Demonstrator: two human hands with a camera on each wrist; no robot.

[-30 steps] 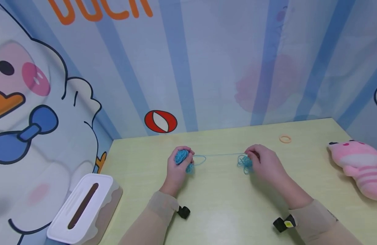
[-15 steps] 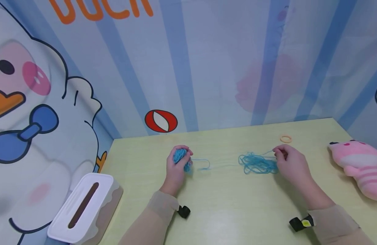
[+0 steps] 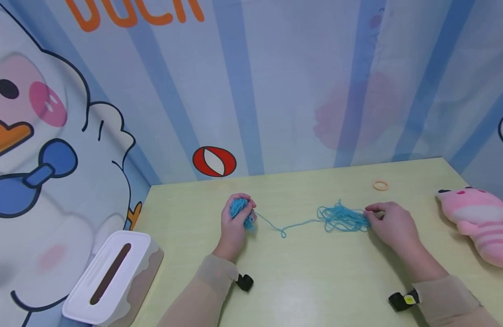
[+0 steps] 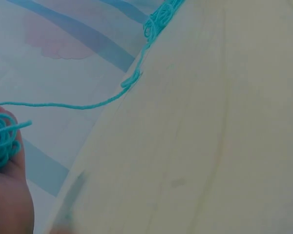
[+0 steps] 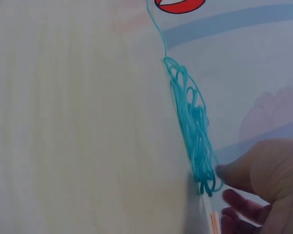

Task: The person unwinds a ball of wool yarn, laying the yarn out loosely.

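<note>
My left hand [image 3: 232, 232] curls round a small ball of blue yarn [image 3: 238, 207], which shows at the left edge of the left wrist view as a wound bundle [image 4: 1, 144]. A slack strand [image 3: 298, 224] with a small loop runs from it over the table to a loose heap of yarn [image 3: 342, 218]. At the heap's right end is my right hand [image 3: 395, 227]. In the right wrist view that hand [image 5: 268, 180] has thumb and fingers apart, the thumb tip beside a loop of the heap [image 5: 193, 122].
An orange ring [image 3: 380, 185] lies behind my right hand. Farther right is a pink striped plush toy [image 3: 482, 218]. A white-lidded box with a slot [image 3: 141, 254] stands at the table's left, and a patterned curtain [image 3: 284, 91] hangs behind the table [image 3: 300, 281].
My right hand has moved right and lowered, and the yarn bunched under it has spread into a wider heap. The strand, earlier stretched straight, now hangs slack. My left hand has barely moved.
</note>
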